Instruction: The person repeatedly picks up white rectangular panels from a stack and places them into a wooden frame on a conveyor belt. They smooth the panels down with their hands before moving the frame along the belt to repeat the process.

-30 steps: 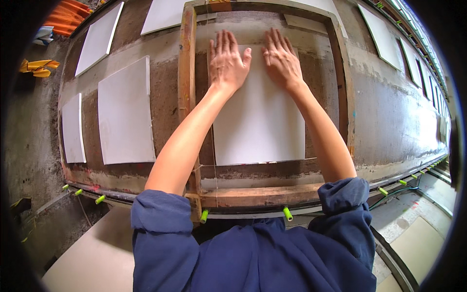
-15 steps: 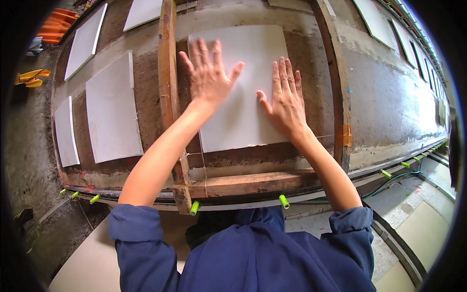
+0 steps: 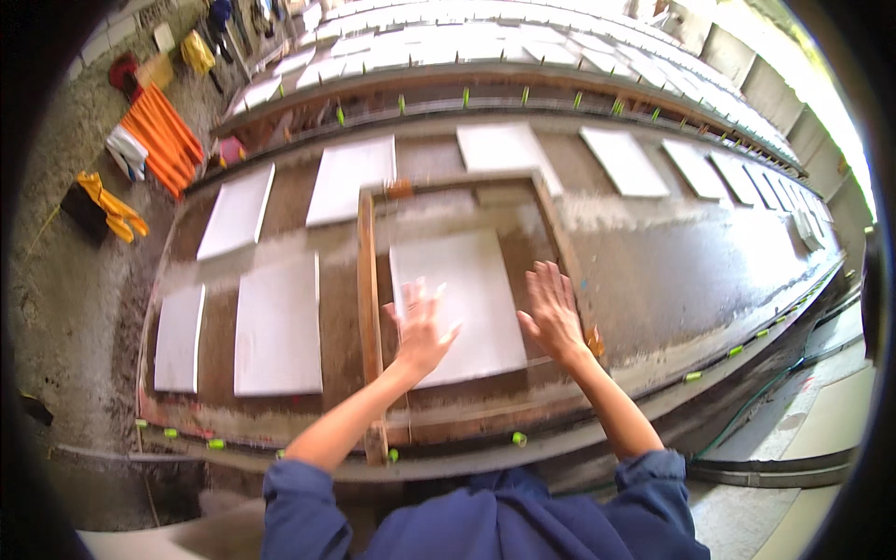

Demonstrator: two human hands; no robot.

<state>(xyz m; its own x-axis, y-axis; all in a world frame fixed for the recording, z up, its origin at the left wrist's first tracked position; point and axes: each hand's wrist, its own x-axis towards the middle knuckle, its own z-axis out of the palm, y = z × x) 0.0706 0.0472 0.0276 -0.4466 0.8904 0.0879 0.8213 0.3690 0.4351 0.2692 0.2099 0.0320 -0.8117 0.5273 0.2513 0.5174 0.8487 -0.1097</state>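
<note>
Over the table [image 3: 644,252], both hands [image 3: 425,336] [image 3: 554,324] (palms down) extend forward.

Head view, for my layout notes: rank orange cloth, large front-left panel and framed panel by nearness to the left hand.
1. Framed panel, partly behind the left hand.
2. Large front-left panel, just left of the wooden frame.
3. Orange cloth, upper left.

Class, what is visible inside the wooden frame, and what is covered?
Inside the wooden frame, a white panel lies on a brown surface. The left hand hides part of the panel; what lies beneath the panel cannot be seen.
</note>
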